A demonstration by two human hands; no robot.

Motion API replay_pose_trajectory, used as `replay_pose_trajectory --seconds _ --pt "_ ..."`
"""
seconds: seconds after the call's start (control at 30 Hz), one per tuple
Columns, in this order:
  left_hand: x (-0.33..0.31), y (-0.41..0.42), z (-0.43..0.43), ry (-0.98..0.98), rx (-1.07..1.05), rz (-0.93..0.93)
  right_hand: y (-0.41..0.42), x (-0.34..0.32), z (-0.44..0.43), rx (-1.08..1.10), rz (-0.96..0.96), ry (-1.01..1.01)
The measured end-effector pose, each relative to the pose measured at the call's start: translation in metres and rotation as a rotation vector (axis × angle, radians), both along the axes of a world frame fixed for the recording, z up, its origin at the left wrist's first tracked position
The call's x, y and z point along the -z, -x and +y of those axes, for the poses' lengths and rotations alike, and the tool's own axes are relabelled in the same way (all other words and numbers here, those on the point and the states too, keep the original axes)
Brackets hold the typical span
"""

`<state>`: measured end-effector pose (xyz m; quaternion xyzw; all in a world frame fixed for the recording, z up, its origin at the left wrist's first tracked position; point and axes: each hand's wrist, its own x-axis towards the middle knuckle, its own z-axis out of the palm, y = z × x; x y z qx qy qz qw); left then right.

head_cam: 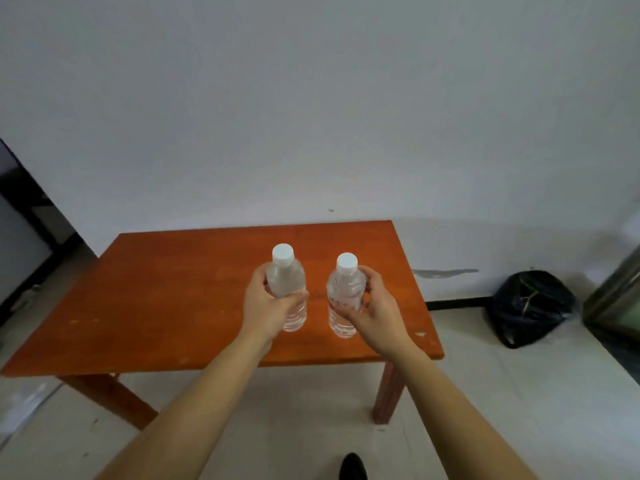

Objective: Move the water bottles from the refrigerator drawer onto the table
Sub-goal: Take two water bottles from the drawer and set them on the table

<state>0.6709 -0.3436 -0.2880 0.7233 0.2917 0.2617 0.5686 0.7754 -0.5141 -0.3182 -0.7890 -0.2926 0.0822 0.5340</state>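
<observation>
L hand [268, 303] wraps left bottle [287, 285], R hand [372, 306] wraps right bottle [344, 296]; both upright, near each other on table [156, 299] w/ white caps.

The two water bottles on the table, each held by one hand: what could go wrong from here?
1. The right bottle looks slightly tilted; if the right hand lets go too early, it may tip.
2. The left bottle, held by the left hand, stands close beside it, so one falling could knock over the other.
3. Both stand toward the table's near right side; a toppled bottle might roll off.
</observation>
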Motion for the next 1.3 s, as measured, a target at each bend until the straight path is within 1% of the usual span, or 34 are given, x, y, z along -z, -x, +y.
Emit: replay_pose_trajectory --seconds 0.2,0.3,0.37,0.5,0.57,0.8,1.03,1.17,1.3 --pt "0.003 -0.082 0.084 -0.007 -0.096 0.101 -0.108 0.011 0.082 -0.094 0.014 0.039" --pt "0.004 -0.114 0.124 -0.028 -0.155 0.105 -0.153 0.011 0.124 -0.108 0.040 0.030" --pt "0.006 -0.129 0.144 -0.036 -0.177 0.134 -0.174 0.012 0.149 -0.125 0.044 0.056" --pt "0.016 -0.151 0.194 -0.061 -0.197 0.201 -0.212 0.017 0.205 -0.227 -0.015 0.159" --pt "0.023 -0.160 0.222 -0.068 -0.198 0.237 -0.228 0.021 0.233 -0.235 -0.033 0.191" --pt "0.061 -0.205 0.337 -0.096 -0.149 0.359 -0.274 0.044 0.335 -0.184 -0.048 0.364" --pt "0.099 -0.279 0.462 -0.107 -0.047 0.408 -0.317 0.082 0.462 -0.085 -0.002 0.388" --pt "0.120 -0.311 0.514 -0.112 0.016 0.426 -0.331 0.105 0.522 -0.038 0.007 0.400" --pt "0.136 -0.329 0.546 -0.094 0.069 0.428 -0.338 0.122 0.559 -0.005 0.148 0.357"
